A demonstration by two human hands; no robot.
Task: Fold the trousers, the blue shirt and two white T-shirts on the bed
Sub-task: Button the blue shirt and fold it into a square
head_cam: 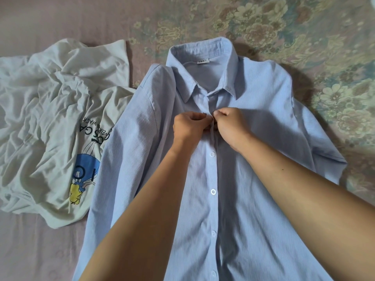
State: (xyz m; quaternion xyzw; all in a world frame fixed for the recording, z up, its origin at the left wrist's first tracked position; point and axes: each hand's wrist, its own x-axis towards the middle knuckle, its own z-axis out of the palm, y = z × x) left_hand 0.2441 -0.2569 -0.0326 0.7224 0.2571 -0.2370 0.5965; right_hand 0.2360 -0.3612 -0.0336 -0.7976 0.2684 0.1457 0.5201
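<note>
The blue striped shirt (pixel 253 159) lies face up on the bed, collar at the far end, its front placket closed with several white buttons. My left hand (pixel 188 125) and my right hand (pixel 231 124) meet at the placket just below the collar, each pinching the shirt's fabric there. A crumpled white T-shirt (pixel 50 122) with a cartoon print lies to the left, its edge tucked under the shirt's left sleeve. I cannot tell whether that heap holds a second white T-shirt. No trousers are in view.
The bed is covered by a plain pinkish sheet (pixel 40 250) on the left and a flowered cover (pixel 304 33) at the back and right. A bit of white shows at the top right corner (pixel 373 1).
</note>
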